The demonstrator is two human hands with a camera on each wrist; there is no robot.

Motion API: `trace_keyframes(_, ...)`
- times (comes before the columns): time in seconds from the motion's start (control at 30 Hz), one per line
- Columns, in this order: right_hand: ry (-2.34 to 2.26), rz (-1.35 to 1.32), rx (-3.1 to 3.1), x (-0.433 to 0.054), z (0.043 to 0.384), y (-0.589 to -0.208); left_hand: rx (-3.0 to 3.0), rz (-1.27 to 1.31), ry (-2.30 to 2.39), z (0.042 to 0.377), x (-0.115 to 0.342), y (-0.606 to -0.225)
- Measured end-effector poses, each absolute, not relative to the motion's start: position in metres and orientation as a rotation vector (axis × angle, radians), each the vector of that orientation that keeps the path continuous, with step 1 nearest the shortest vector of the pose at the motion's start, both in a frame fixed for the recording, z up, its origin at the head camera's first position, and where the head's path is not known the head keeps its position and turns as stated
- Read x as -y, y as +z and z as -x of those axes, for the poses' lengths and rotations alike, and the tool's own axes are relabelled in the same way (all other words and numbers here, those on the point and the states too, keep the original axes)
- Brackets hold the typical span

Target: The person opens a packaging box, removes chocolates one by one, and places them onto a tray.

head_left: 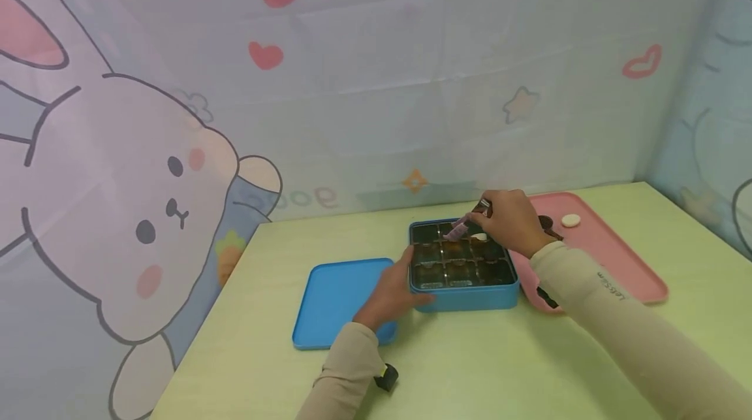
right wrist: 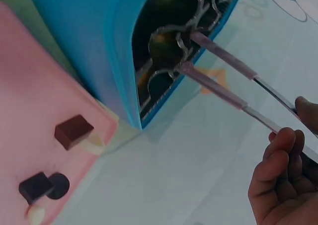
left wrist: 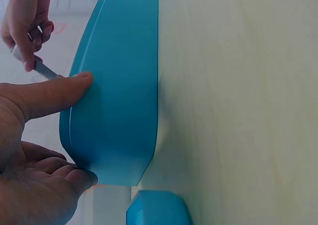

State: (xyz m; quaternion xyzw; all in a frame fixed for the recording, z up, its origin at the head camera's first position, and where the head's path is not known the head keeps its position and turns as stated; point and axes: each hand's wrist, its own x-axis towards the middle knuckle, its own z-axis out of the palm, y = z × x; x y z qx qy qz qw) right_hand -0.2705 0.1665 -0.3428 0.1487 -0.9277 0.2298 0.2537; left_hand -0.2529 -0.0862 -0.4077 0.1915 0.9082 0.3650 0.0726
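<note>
Two-handed work at a compartmented blue box. The left hand gripped the near left corner of the box between thumb and fingers, presumably to steady it. The right hand pinched tongs in its fingers, the tips spread and lowered into the far part of the box; whether they touched anything could not be told. A pale piece lay inside the box. The blue lid lay left of the box, leaving its inside exposed; the pink tray, bearing a brown block, sat right of it, probably for easy reach.
</note>
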Motion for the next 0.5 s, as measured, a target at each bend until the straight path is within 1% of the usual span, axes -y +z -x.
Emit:
trace_keyframes(0.23, 0.639, -0.336, 2.529, -0.157, 0.280, -0.351, -2.724, -0.565, 1.108, 0.252, 0.084, -0.408)
trace_keyframes(0.5, 0.591, -0.323, 2.644, -0.149, 0.282, -0.346, -2.725, -0.564, 1.105, 0.250, 0.087, -0.407)
